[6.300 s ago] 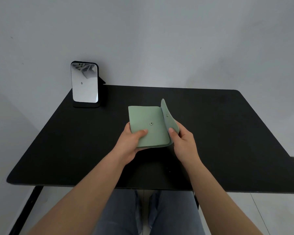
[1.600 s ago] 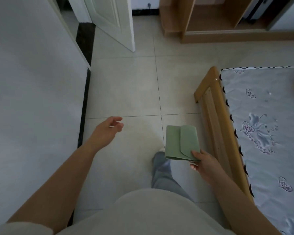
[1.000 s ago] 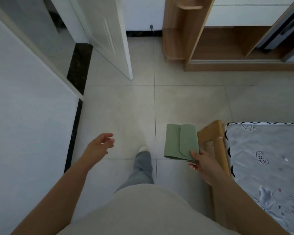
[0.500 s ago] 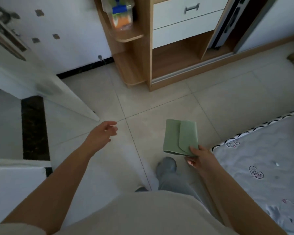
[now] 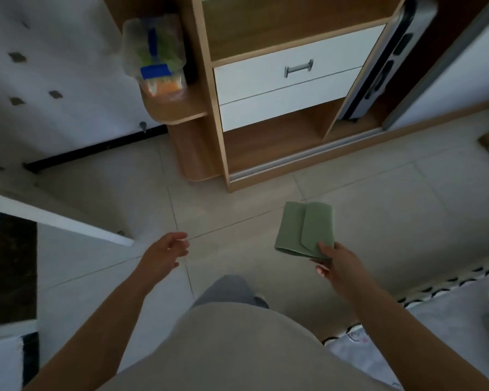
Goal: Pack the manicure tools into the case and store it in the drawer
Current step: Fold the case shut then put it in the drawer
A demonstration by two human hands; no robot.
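The green manicure case (image 5: 305,227) is closed, its flap folded over, and my right hand (image 5: 336,259) holds it by the near corner above the tiled floor. My left hand (image 5: 164,253) hangs free to the left with loosely curled fingers and nothing in it. Ahead stands a wooden cabinet (image 5: 209,88) with two white drawers; the upper drawer (image 5: 291,71) has a metal handle (image 5: 299,67) and is closed, as is the lower drawer (image 5: 288,104). The tools are hidden inside the case.
A plastic bag with blue and orange contents (image 5: 156,57) sits on the cabinet's side shelf (image 5: 175,111). A white door (image 5: 54,218) stands open at the left. A patterned bed cover (image 5: 435,314) fills the lower right. A grey sliding panel (image 5: 378,60) leans right of the drawers.
I have left the black table, walked across the room with the closed case in my right hand, and the cabinet with drawers has come nearer and more central. My left hand stays empty.
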